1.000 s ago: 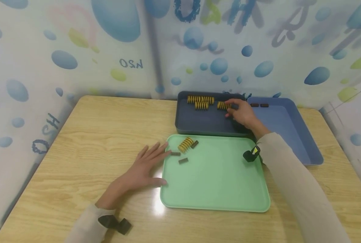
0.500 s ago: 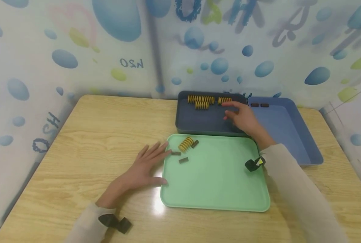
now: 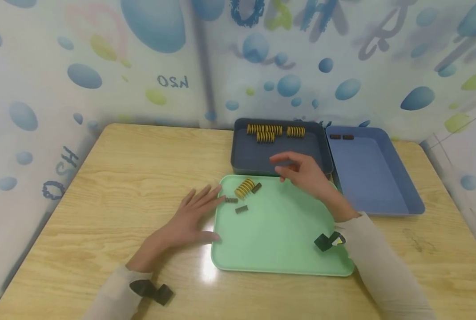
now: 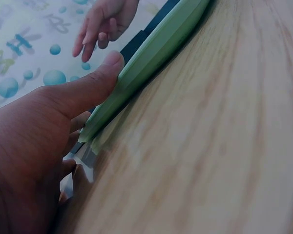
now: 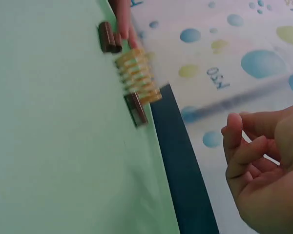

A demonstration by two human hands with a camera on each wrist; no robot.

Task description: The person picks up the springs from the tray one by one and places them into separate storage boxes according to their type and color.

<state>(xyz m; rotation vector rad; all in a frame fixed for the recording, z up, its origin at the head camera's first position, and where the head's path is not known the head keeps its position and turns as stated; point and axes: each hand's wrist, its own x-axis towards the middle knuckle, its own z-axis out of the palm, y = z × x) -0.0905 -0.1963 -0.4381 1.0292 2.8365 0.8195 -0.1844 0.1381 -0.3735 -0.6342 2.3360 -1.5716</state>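
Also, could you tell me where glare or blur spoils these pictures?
Head view: a white glare patch sits on the wooden table beside the pale green plastic tray, and the bubble-patterned backdrop looks soft. Left wrist view: the left hand is dark and blurred. Right wrist view: the yellow coil spring is smeared.

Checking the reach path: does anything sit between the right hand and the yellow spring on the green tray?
Nothing visible does. The right hand hovers empty over the green tray, and only bare tray separates it from the yellow spring; a small dark spring lies against the spring's near side.
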